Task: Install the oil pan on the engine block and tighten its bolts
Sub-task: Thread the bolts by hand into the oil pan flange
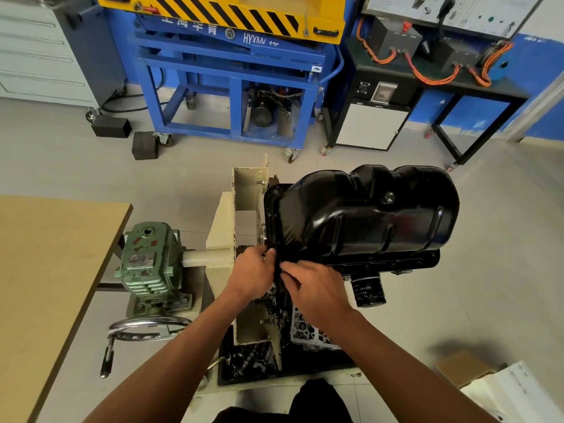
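Note:
A glossy black oil pan [363, 212] sits on top of the upturned engine block [308, 325], which is mounted on a cream engine stand [222, 233]. Both hands meet at the pan's near left corner flange. My left hand [251, 274] has its thumb and fingers curled at the flange edge. My right hand [314, 290] pinches something small at the same corner; the item itself is hidden by the fingers. A black oil filter [367, 290] hangs from the block below the pan's near edge.
A green gearbox [146, 261] with a chrome handwheel [146, 328] drives the stand at left. A wooden table [45, 270] is beside it. A black tray of parts [253, 361] lies under the stand. A blue lift cart [232, 74] and a black bench [427, 87] stand behind.

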`<state>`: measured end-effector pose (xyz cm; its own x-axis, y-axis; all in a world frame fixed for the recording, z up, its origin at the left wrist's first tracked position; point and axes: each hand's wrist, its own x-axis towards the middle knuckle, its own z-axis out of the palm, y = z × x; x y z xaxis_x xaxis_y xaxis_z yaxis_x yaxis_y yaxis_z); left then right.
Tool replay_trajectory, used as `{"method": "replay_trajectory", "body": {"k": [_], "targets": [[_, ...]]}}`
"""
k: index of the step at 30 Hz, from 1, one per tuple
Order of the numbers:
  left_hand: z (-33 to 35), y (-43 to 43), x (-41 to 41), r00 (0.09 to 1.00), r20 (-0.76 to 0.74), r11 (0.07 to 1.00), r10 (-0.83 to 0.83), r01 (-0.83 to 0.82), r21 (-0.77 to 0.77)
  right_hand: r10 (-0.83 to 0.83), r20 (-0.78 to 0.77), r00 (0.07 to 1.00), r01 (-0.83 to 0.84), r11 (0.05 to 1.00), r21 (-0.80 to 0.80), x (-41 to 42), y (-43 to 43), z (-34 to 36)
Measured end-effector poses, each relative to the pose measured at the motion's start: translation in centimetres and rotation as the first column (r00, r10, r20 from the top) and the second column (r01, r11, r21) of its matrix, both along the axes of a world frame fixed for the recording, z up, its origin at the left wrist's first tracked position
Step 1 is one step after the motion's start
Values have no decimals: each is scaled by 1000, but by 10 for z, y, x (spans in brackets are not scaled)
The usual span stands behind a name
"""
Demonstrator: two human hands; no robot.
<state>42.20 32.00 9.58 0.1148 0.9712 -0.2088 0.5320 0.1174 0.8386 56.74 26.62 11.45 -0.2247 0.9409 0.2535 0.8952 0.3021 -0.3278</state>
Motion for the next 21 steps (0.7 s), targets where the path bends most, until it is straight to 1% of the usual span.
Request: {"method": "replay_trajectory", "body": {"k": [2, 5, 11, 13, 16, 18, 21], "targets": [[-1, 0, 0, 1000, -18, 1000, 5, -5, 9, -4, 33, 999, 5, 999, -32, 1, 2, -2], [-2, 0, 0, 1000, -21, 1000, 12, -12, 18, -36, 56, 998, 38, 999, -38, -2, 5, -4], [2, 0, 0, 1000, -11, 1000, -1, 1, 1, -107, 88, 990, 104, 994, 38, -9, 6, -6], [2, 0, -1, 1000, -19, 1000, -13, 13, 0, -68, 47, 997, 66, 996, 52, -7, 4, -6], [3, 0, -1, 1000, -22, 1000, -15, 14, -5, 25, 20, 999, -25, 1000, -17, 2, 4, -3], [3, 0, -1, 999, -40, 1000, -9, 9, -4, 19, 70, 997, -16, 999, -41, 4, 6, -2], [5, 0, -1, 999, -38, 1000, -4, 3, -19, -51, 120, 991, 54, 998, -24, -2, 9, -5]]}}
